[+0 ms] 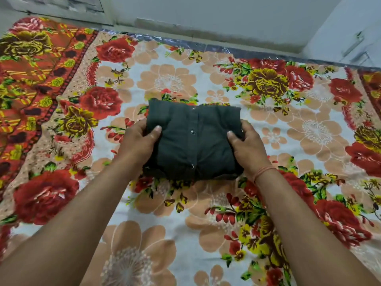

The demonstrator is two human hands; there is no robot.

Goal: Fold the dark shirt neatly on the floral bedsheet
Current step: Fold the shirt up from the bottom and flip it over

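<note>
The dark shirt (pixel 193 141) is folded into a compact rectangle in the middle of the floral bedsheet (pixel 185 203), button placket facing up with metal snaps showing. My left hand (pixel 138 141) grips its left edge, thumb on top and fingers tucked under. On the opposite side my right hand (pixel 245 141) holds the right edge the same way; a thin orange thread circles that wrist. The far edge of the bundle looks slightly raised off the sheet.
The bedsheet covers the whole bed, with a red-orange border (pixel 31 79) at the left. A pale wall (pixel 206 17) runs behind the bed's far edge, and a white door or cabinet (pixel 350 34) stands at the back right.
</note>
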